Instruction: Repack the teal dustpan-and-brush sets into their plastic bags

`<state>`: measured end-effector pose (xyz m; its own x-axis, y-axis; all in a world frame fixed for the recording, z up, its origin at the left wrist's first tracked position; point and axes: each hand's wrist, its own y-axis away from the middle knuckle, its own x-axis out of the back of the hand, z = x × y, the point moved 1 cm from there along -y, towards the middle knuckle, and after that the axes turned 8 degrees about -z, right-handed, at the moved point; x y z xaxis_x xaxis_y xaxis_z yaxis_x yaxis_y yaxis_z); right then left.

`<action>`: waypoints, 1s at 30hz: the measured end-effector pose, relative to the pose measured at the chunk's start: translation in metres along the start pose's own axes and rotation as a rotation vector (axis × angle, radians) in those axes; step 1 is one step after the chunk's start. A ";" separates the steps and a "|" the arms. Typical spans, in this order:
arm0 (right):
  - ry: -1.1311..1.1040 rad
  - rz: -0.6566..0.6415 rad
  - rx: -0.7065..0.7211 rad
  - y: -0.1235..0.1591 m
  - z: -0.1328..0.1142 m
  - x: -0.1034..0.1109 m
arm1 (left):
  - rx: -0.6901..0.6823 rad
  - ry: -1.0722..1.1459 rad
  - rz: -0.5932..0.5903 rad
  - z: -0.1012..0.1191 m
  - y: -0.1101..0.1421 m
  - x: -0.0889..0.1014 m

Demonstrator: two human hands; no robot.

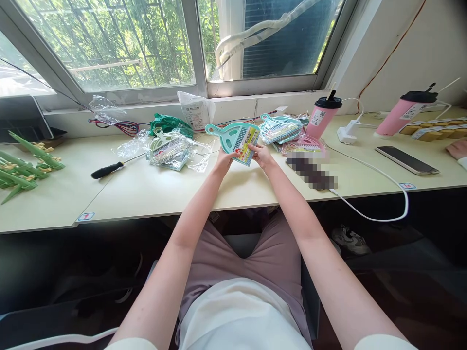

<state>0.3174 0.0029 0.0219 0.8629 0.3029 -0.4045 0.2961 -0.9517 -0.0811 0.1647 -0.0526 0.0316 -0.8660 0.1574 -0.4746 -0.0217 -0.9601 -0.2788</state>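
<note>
A teal mini dustpan and brush set point(233, 138) with a colourful label card is held above the desk point(146, 189), just in front of me. My left hand point(223, 160) grips its lower left edge. My right hand point(261, 154) pinches the label card at the right side. To the left lies a pile of similar sets in clear plastic bags point(171, 149). More teal and pink sets point(282, 131) lie to the right, behind my right hand.
A black-handled screwdriver point(109, 169) lies at left, green plastic pieces point(22, 165) at the far left. Two pink cups point(323, 115) stand at right, near a phone point(406, 160), a white cable point(383, 177) and another person's hand point(458, 148) at the right edge.
</note>
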 end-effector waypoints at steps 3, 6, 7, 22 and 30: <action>-0.001 0.005 0.010 -0.001 0.000 0.002 | 0.004 -0.027 -0.030 -0.001 -0.001 0.001; 0.000 -0.003 0.020 -0.001 0.000 0.002 | 0.002 -0.063 -0.073 0.000 -0.001 0.003; 0.000 -0.006 0.024 -0.001 0.000 0.002 | 0.000 -0.073 -0.082 0.000 -0.001 0.003; -0.004 0.020 0.059 0.002 -0.008 0.005 | 0.039 -0.220 -0.096 -0.002 -0.002 0.003; -0.050 0.121 0.171 -0.004 -0.011 0.019 | -0.035 -0.909 0.245 0.024 0.001 0.011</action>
<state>0.3374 0.0133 0.0246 0.8655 0.1868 -0.4648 0.1140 -0.9769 -0.1805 0.1435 -0.0572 0.0466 -0.9026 -0.3030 0.3057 0.2150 -0.9327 -0.2896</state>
